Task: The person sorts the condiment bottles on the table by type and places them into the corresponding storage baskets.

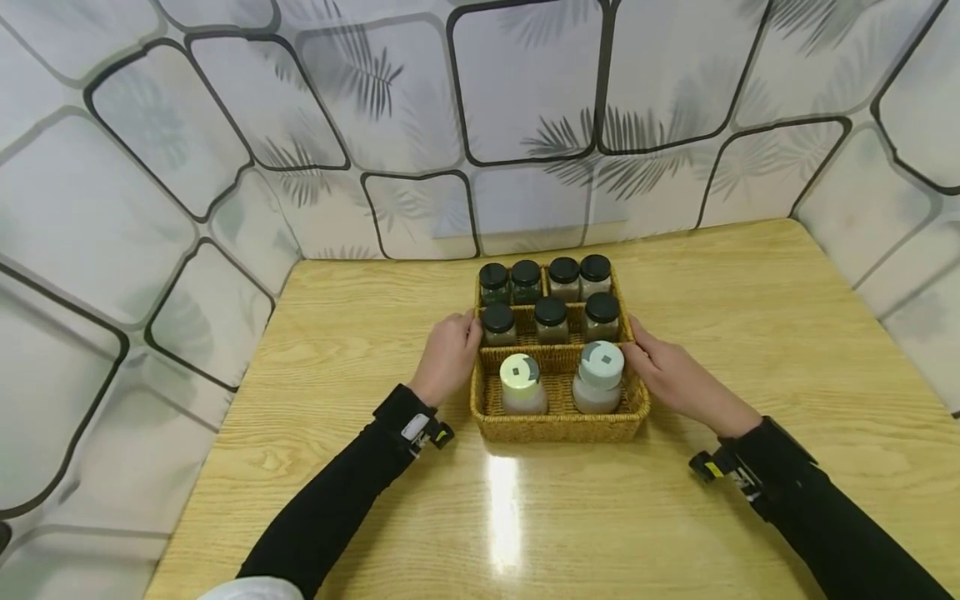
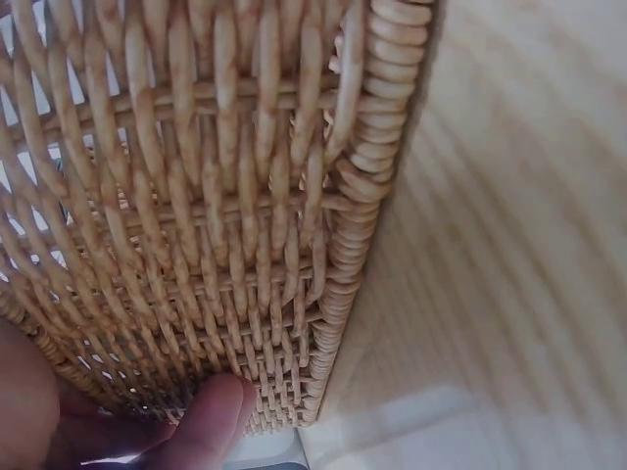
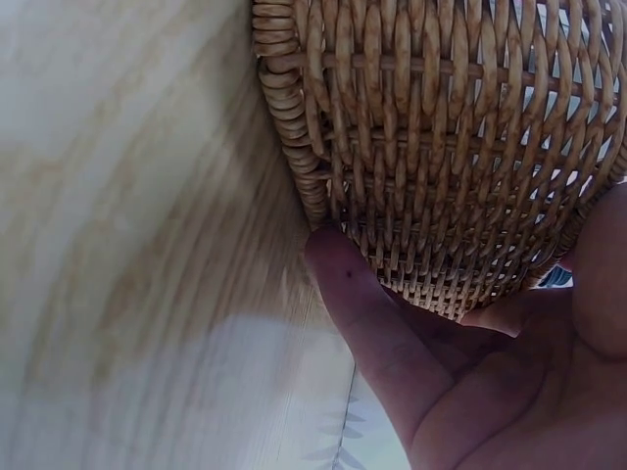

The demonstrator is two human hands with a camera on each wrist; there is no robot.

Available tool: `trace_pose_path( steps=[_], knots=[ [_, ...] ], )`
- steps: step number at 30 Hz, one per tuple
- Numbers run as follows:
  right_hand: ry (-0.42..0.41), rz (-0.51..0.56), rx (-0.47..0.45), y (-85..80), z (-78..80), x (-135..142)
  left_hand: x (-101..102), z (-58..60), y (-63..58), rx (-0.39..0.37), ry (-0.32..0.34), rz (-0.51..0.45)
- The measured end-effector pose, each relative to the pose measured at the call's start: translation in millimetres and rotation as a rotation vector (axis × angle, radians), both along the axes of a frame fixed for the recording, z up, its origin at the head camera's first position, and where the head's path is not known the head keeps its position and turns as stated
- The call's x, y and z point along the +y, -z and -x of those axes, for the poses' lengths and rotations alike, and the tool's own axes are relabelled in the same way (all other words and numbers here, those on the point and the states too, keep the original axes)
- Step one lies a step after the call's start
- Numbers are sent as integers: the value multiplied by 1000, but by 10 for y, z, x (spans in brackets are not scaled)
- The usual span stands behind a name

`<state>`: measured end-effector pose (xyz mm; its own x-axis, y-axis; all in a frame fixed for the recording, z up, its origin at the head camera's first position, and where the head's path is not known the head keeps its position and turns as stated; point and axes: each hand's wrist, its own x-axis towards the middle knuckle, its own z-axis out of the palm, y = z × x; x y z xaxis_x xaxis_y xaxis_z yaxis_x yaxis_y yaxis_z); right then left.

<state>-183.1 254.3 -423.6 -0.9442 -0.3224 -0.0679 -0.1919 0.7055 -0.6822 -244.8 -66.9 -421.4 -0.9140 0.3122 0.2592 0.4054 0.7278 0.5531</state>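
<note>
A woven wicker basket (image 1: 558, 430) with compartments stands on the wooden table. Its left side is held by my left hand (image 1: 447, 354), and my right hand (image 1: 678, 375) grips the opposite side. In the left wrist view, a finger (image 2: 211, 416) lies against the woven wall (image 2: 216, 176). The right wrist view shows a finger (image 3: 362, 313) on the outer wall near the bottom edge. Small black-lidded jars (image 1: 551, 321), several of them, fill the back and middle compartments. The front one holds a yellow-green-lidded jar (image 1: 522, 385) and a pale-blue-lidded jar (image 1: 598, 377).
The wooden table (image 1: 345, 333) extends around the basket on all sides. Behind it hangs a patterned cloth or curtain (image 1: 525, 83) with leaf prints, which also closes off the left and right sides. A white rounded thing (image 1: 251, 588) shows at the bottom left edge.
</note>
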Motion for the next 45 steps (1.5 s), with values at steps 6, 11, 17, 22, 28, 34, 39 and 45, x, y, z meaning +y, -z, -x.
trace_pose_path(
  steps=[6, 11, 17, 22, 28, 34, 39, 45],
  knots=[
    [2, -10, -5, 13, 49, 41, 44, 70, -15, -17, 17, -9],
    [5, -10, -8, 21, 101, 47, 60, 145, -20, -31, 9, -26],
    [-9, -18, -7, 8, 154, 47, 57, 194, -19, -64, -3, -22],
    [-16, -29, 14, 5, 254, 58, 69, 246, -32, -88, -17, -50],
    [-15, -11, -18, 34, 308, 57, 70, 288, -15, -111, -15, -50],
    [-23, -2, -32, 18, 344, 60, 60, 309, -5, -125, -37, -52],
    [-14, -5, -33, 19, 373, 65, 59, 324, -4, -121, -30, -43],
    [-27, -13, -21, 40, 378, 74, 30, 350, 15, -142, -13, -53]
  ],
)
